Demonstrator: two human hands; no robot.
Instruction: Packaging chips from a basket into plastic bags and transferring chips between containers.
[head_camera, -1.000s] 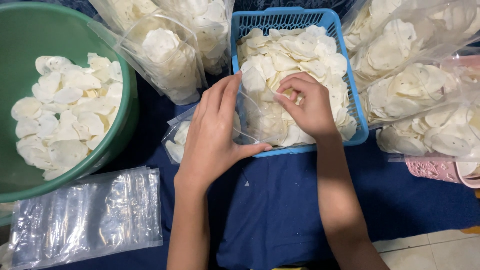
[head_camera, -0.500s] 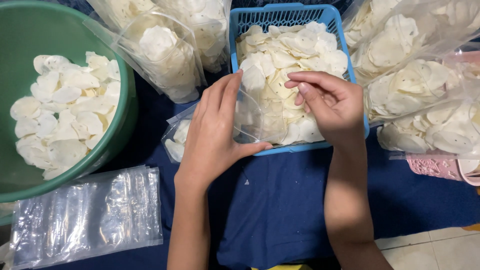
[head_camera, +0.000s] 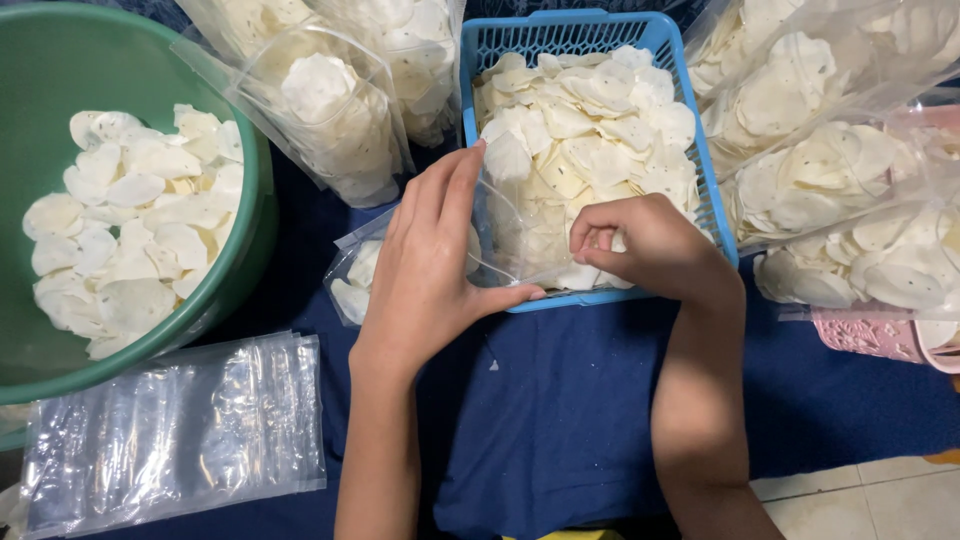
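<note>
Presently, the left hand (head_camera: 425, 270) lies over a clear, partly filled plastic bag (head_camera: 500, 245) whose mouth faces the blue rectangular slotted plastic basket (head_camera: 715, 205); the fingers are held together and extended along the bag's upper edge, while the thumb is stretched out below along the basket's near rim, so the opening is kept wide between fingers and thumb. The bag rests on the dark blue cloth (head_camera: 560, 400), its closed end showing to the left of the wrist with a few pale chips inside and its open end touching the basket. The right hand (head_camera: 650, 245) is curled inside the basket at its near edge, fingertips drawn together and pinching pale round thin chips (head_camera: 590, 130) just beside the bag's mouth; exactly how many chips are pinched cannot be told. The basket is heaped with the same chips. To the left stands a large round green plastic basin (head_camera: 255, 190) holding more chips, and below it lies a flat stack of empty clear plastic bags (head_camera: 175, 430) on the cloth. Filled clear bags of chips (head_camera: 330, 110) lean between basin and basket, and further filled bags (head_camera: 830, 160) are piled at the right, partly over a pink plastic container (head_camera: 870, 335). Pale floor tile (head_camera: 860, 500) shows at the lower right corner.
</note>
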